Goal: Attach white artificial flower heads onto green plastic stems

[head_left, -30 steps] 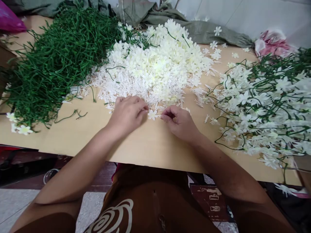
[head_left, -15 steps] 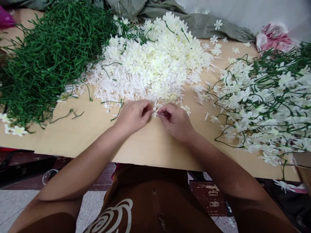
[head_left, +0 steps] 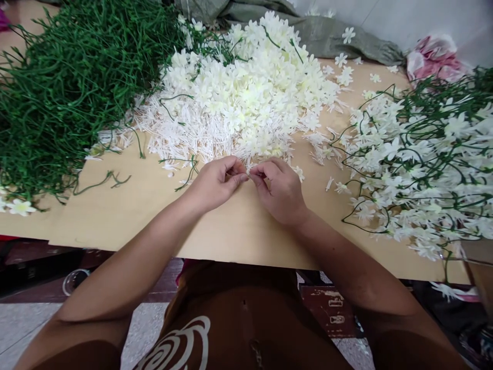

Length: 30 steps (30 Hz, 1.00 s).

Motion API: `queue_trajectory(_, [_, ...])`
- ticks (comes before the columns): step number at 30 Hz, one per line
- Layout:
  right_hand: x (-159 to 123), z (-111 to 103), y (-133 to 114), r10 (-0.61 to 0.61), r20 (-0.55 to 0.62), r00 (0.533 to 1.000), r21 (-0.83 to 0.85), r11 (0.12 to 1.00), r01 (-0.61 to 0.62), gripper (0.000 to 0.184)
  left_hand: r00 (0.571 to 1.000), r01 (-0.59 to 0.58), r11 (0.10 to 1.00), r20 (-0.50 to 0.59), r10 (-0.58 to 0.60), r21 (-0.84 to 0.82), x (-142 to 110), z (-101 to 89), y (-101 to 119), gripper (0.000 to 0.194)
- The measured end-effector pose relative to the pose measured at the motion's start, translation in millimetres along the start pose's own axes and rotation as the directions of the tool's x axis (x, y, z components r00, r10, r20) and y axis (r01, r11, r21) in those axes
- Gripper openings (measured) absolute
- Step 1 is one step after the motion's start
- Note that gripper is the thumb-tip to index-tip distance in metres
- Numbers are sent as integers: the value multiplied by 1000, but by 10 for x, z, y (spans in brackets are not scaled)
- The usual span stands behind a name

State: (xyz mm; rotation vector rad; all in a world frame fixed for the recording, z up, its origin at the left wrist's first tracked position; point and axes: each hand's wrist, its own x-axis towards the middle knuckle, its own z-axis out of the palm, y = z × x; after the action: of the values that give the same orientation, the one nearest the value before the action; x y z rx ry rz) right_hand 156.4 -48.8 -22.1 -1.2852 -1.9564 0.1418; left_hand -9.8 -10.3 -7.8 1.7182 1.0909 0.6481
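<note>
My left hand [head_left: 215, 181] and my right hand [head_left: 278, 189] meet fingertip to fingertip over the wooden board [head_left: 154, 205], both pinched shut. Between the fingertips sits a small white artificial flower piece, almost wholly hidden by the fingers. Just beyond the hands lies a big heap of loose white flower heads [head_left: 246, 97] with thin white stamen pieces along its near edge.
A large pile of green plastic stems [head_left: 73, 82] covers the board's left side. Assembled stems with white flowers [head_left: 423, 159] are heaped at the right. Grey-green cloth [head_left: 316, 36] and a pink bag [head_left: 435, 56] lie at the back. A loose green stem [head_left: 102, 181] lies near the left.
Both hands have closed in together and slid slightly away from me towards the flower heap. The white flower that showed between them is now covered by the fingertips.
</note>
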Motion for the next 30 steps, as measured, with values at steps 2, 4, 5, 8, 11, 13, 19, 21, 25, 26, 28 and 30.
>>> queue_trajectory(2, [5,3,-14,17,-8,1000,42,999,-17,12,1000,13,999,7,-13,-36,2,2,21,8])
queue_trajectory(4, [9,2,-23,72,-8,997,122,990,-71,10,999,49,990,10,-48,-135,5,-1,41,8])
queue_trajectory(5, [10,1,-25,108,-7,994,170,980,-105,8,998,70,979,8,-70,-193,8,-4,50,9])
queue_trajectory(8, [17,-4,-18,195,11,981,283,940,-190,6,992,117,942,-5,-125,-315,21,-16,64,9])
queue_trajectory(11, [25,-6,-6,237,3,972,312,923,-226,6,990,125,933,-22,-141,-337,31,-25,66,11])
queue_trajectory(13, [28,-2,-3,249,-14,969,308,923,-232,7,990,123,936,-19,-136,-329,33,-28,64,12])
queue_trajectory(19, [17,35,-18,261,-4,965,329,912,-245,8,993,117,935,10,-120,-336,27,-23,65,10])
queue_trajectory(21, [14,50,-19,243,1,970,333,915,-229,8,993,119,933,15,-121,-339,22,-19,71,9])
queue_trajectory(25, [17,65,-19,153,-37,987,255,957,-139,10,993,115,936,11,-118,-333,19,-13,80,8])
queue_trajectory(26, [18,69,-22,134,-45,990,234,965,-120,12,993,115,936,12,-118,-332,20,-11,79,8])
queue_trajectory(28, [16,82,-30,121,-41,992,218,970,-110,13,993,114,936,10,-117,-333,24,-8,75,8])
queue_trajectory(30, [12,100,-34,151,-7,989,256,956,-144,12,993,112,936,8,-116,-335,23,-11,76,8])
